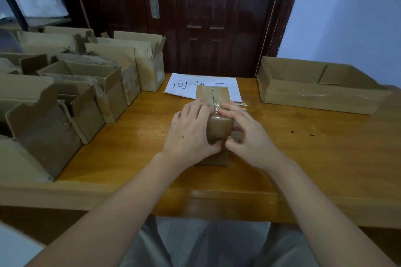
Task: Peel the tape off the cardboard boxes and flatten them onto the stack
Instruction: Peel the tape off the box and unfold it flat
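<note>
Head: hands (217, 134) clasp taped box (213, 102).

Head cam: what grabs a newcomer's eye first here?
Dead centre, the left hand and right hand clasp a small taped cardboard box on the wooden table, with a strip of clear tape along its top seam. A crowd of open boxes fills the table's left; a shallow cardboard tray sits far right, and a handwritten paper sign lies behind the held box.

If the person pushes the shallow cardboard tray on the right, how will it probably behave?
The shallow cardboard tray is probably light, since its inside looks empty. It should slide on the smooth wooden table rather than tip, being low and wide. Its creased walls may flex.
</note>
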A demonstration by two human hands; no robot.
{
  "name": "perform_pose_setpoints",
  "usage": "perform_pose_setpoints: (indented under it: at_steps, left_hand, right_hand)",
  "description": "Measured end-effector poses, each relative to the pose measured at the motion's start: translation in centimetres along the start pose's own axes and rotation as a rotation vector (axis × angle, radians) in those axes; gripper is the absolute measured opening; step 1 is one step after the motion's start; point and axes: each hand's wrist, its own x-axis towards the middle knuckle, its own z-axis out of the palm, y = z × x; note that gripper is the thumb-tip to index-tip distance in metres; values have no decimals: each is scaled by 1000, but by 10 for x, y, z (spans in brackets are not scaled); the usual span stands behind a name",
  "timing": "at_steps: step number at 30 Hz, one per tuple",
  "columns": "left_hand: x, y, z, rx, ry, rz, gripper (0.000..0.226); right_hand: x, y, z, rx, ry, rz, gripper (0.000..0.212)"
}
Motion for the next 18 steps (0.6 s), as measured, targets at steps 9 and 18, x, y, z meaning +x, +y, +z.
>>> perform_pose_setpoints:
  at_steps: [9, 18]
  left_hand:
    - [2, -5, -4, -11, 2, 38, 75]
    - [1, -8, -5, -25, -35, 53, 83]
  right_hand:
    - [-3, -4, -3, -347, 13, -240, 52]
    - [-7, -9, 5, -462, 8, -269, 12]
